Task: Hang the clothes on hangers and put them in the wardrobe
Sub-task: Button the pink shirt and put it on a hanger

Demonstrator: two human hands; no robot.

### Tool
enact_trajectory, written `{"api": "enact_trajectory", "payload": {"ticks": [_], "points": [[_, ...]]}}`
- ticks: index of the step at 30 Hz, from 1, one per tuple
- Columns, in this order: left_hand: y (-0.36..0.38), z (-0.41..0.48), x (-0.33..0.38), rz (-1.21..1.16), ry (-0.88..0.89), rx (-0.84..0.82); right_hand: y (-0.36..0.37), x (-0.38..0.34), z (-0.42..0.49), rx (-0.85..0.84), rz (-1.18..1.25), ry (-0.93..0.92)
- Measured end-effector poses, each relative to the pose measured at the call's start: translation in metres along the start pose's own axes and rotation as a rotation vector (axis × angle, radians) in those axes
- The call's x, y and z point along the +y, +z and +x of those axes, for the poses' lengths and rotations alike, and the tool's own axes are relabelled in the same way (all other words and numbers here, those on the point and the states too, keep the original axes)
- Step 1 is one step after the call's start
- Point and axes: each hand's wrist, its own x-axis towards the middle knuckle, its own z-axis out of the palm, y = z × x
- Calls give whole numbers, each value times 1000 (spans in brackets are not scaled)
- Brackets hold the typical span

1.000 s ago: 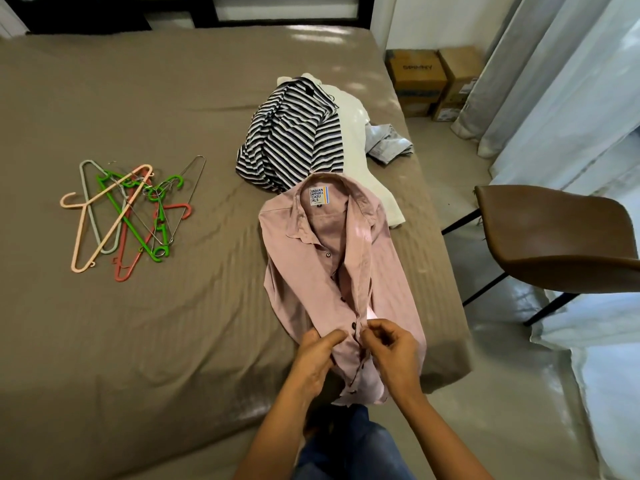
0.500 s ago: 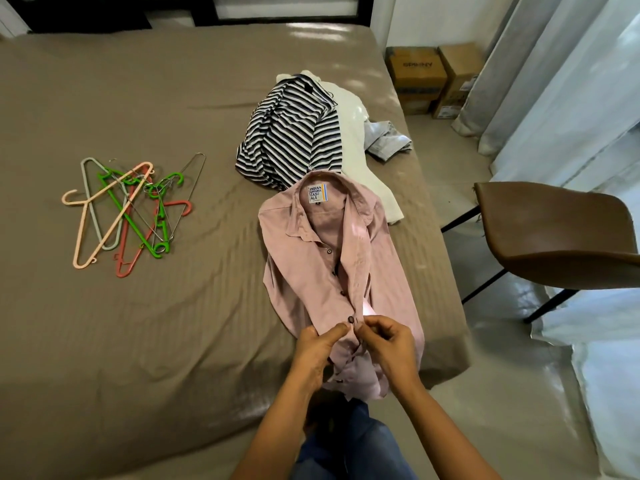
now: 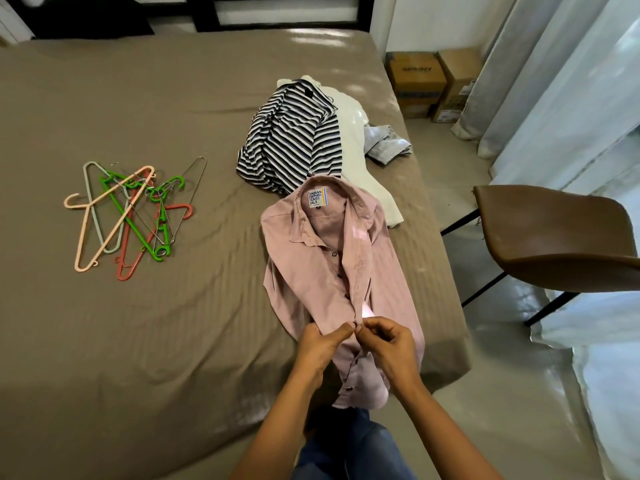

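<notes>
Both hands meet at one button: your left hand and right hand pinch the front edge of the pink shirt, laid flat on the bed, seemingly to steady the work. The hangers lie well apart, unused.

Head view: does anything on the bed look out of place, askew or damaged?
Nothing looks damaged. The hangers lie in a tangled heap on the bed, crossed over one another, so lifting one may drag others. A grey garment sits crumpled near the bed's right edge. The hem of the pink shirt hangs over the near edge.
</notes>
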Motion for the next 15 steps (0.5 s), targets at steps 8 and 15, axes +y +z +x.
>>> {"api": "enact_trajectory", "payload": {"ticks": [8, 15], "points": [[-9, 9, 6, 87, 42, 2, -4, -11, -5, -116, -131, -71], [-8, 9, 11, 261, 68, 18, 4, -8, -8, -9, -133, 6]]}}
